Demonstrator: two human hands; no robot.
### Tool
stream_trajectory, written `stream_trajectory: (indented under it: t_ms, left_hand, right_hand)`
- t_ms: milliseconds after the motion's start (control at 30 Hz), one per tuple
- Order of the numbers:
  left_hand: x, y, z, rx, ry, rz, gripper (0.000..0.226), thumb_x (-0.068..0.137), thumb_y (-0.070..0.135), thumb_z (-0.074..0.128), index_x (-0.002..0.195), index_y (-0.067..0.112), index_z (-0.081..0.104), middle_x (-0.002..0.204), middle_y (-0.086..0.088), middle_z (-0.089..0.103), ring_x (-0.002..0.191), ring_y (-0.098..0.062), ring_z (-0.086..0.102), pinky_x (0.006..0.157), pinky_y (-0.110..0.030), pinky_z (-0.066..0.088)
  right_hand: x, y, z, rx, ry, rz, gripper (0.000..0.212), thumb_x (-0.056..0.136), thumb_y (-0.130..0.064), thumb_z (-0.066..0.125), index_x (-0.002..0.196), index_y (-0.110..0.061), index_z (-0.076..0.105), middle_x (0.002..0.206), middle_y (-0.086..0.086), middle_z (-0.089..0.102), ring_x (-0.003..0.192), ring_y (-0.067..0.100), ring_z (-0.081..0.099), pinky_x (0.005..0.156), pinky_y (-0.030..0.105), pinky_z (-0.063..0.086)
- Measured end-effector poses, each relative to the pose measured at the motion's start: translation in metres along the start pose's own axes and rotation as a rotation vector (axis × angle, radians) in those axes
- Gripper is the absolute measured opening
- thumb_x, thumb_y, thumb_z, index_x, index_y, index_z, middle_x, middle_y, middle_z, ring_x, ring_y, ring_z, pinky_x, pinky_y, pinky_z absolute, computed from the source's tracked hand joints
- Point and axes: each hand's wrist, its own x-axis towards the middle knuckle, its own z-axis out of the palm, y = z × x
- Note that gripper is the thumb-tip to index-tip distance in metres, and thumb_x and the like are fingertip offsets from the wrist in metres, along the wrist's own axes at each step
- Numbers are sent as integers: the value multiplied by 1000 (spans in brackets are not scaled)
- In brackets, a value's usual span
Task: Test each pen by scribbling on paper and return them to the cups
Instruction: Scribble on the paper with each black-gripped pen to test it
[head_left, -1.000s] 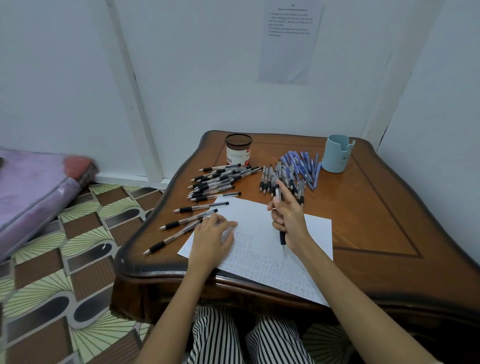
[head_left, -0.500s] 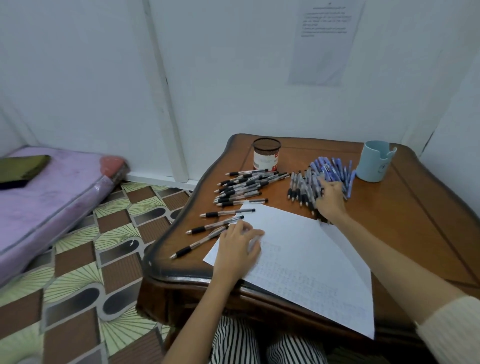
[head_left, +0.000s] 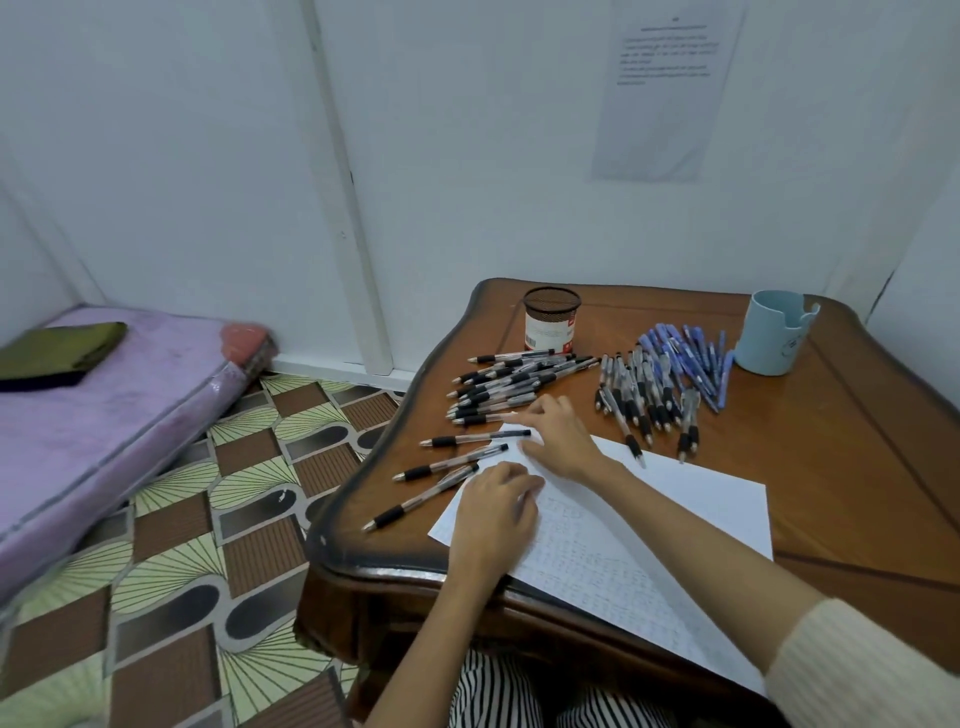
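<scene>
Two hands work at a wooden table (head_left: 831, 467) spread with pens and two cups. The black mesh cup (head_left: 551, 319) stands at the back left and the pale blue cup (head_left: 776, 332) at the back right, well apart; no pen shows in either.

The pens lie in three clusters: a heap of black-grip pens (head_left: 511, 382) in front of the mesh cup, a fanned row of black-grip pens (head_left: 641, 400) in the middle, and blue pens (head_left: 685, 358) beside the blue cup. All overlap too closely to count. Three single pens (head_left: 449, 462) lie apart, just left of the paper (head_left: 701, 499).

The left hand (head_left: 493, 512) rests palm-down on the paper's near-left corner, fingers loosely bent, holding nothing that shows. The right hand (head_left: 558, 436) reaches across the far-left corner to the heap — whether its fingertips pinch a pen cannot be told, as the hand's back hides them.

The paper looks like two overlapping sheets, its faint scribbles unreadable. A wall notice (head_left: 670, 88) is also too blurred to read, and the mattress (head_left: 130, 405) is cut off at the left.
</scene>
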Motion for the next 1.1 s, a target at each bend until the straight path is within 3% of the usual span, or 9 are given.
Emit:
stream_trajectory:
  t_ms: [200,300,433,533,600,667,800,1000,1100]
  left_hand:
    - [1,-1,-1,-11,21,11,27,92,16,50,111,18,69,108,3,62,98,-12,54,86,-28,43]
    - [1,-4,2,-4,14,18,28,91,15,50,111,19,69,109,3,62,99,-13,54,87,-31,44]
    - [2,-7,3,2,4,8,27,92,16,51,113,21,68,111,4,60,102,-12,54,91,-31,44]
    - [3,-7,4,14,-7,4,28,93,18,50,115,23,66,113,7,59,104,-9,52,92,-26,42]
    - [3,-7,4,21,-3,9,28,92,17,51,115,24,66,112,7,59,103,-8,51,91,-25,42]
    - [2,-8,4,19,12,15,27,92,16,51,113,23,67,111,7,60,101,-7,52,89,-24,42]
    - [1,-7,4,27,3,7,27,93,18,51,114,25,66,114,8,58,104,-5,50,90,-21,39]
    - [2,-6,5,33,14,9,26,94,19,51,114,26,66,114,9,58,103,-2,49,86,-14,33]
    - [2,-7,6,33,16,10,26,94,19,51,114,26,66,114,9,58,103,-1,49,87,-15,35]
  right_hand:
    - [1,-3,7,225,136,137,17,87,-22,66,104,-22,69,114,3,59,112,19,46,89,28,38]
    - [-8,-2,-9,727,191,197,18,85,-15,68,102,-13,68,104,2,67,100,15,57,77,15,43]
    - [-27,3,-35,1298,389,408,25,92,-23,57,114,-12,62,102,0,66,101,16,60,86,28,46]
    - [-50,12,-55,1562,575,393,23,101,-21,40,115,-21,57,85,0,63,78,11,65,81,32,51]
    - [-66,15,-63,1601,668,386,27,102,-20,35,123,-24,51,73,0,54,52,4,57,56,23,52]
    - [-79,16,-65,1524,698,404,31,102,-21,33,129,-27,48,69,1,44,37,-1,39,36,13,33]
    - [-95,14,-64,1509,682,512,22,104,-22,31,105,-25,53,60,5,44,30,1,25,33,11,18]
    - [-102,14,-54,1832,690,536,16,100,-16,39,89,-19,51,43,-1,43,27,4,23,28,13,16]
    - [-104,24,-51,2055,581,580,15,99,-12,41,87,-15,50,35,-6,34,23,4,23,24,12,17]
